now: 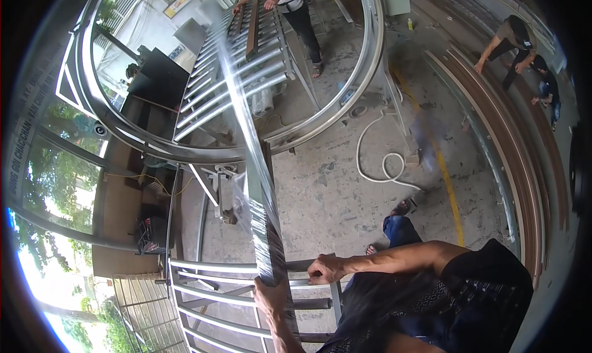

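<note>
A long, narrow profile bar (266,248) lies lengthwise through a large metal ring (377,38). Shiny clear plastic film (250,131) covers it and trails up through the ring. My left hand (269,296) is closed around the near part of the bar, above the roller rack (216,283). Just right of the bar, my right hand (325,269) is curled into a closed shape at the rack's frame. What its fingers grip, if anything, is hidden.
Beyond the ring stands a second roller rack (203,100), with a person (293,7) beside it. Stacked brown profiles (493,131) run along the right, where two other people bend. A white hose (370,179) curls on the concrete floor (333,199).
</note>
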{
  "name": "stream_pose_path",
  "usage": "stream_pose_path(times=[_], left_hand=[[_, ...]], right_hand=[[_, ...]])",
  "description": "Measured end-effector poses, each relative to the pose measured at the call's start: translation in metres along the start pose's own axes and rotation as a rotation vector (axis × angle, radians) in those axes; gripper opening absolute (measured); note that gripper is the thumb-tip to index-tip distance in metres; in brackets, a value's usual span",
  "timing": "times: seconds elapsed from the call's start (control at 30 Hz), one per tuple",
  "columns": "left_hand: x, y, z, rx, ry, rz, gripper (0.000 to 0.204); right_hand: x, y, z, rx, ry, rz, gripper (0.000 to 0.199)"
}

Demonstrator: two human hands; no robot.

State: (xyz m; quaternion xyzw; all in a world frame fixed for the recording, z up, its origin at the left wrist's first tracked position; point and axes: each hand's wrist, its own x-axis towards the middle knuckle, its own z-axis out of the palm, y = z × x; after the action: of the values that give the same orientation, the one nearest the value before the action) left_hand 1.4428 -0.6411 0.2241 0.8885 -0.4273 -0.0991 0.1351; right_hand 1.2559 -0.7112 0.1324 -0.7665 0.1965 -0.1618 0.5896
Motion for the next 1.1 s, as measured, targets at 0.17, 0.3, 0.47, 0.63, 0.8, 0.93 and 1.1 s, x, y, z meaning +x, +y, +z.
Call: stream_pose_path(times=[0.17,0.3,0.47,0.63,0.8,0.93,1.1], left_hand=[[-0.001,-0.004,0.005,-0.012,0.031,0.031,0.062],[0.0,-0.01,0.009,-0.03,0.044,0.049,0.06],[0.0,-0.009,0.009,-0.039,0.025,0.064,0.06],[0.001,-0.003,0.005,-0.007,-0.006,0.032,0.064],[0.023,-0.017,-0.011,-0.389,-0.115,0.203,0.071],[0.08,0.005,0.008,-0.347,-0.061,0.281,0.083],[0.109,0.064,0.022,0.043,-0.191,0.158,0.077]], right_hand=[[0.018,-0.009,-0.005,0.277,0.128,0.267,0.036],[0.05,-0.034,-0.017,0.267,0.175,0.396,0.067],[0.084,-0.033,-0.01,0.122,0.159,0.454,0.087],[0.091,-0.025,-0.006,0.095,0.201,0.495,0.085],[0.081,-0.042,-0.012,0.259,0.166,0.512,0.085],[0.084,-0.045,-0.01,0.259,0.129,0.519,0.072],[0.077,-0.039,-0.007,0.336,0.088,0.482,0.072]])
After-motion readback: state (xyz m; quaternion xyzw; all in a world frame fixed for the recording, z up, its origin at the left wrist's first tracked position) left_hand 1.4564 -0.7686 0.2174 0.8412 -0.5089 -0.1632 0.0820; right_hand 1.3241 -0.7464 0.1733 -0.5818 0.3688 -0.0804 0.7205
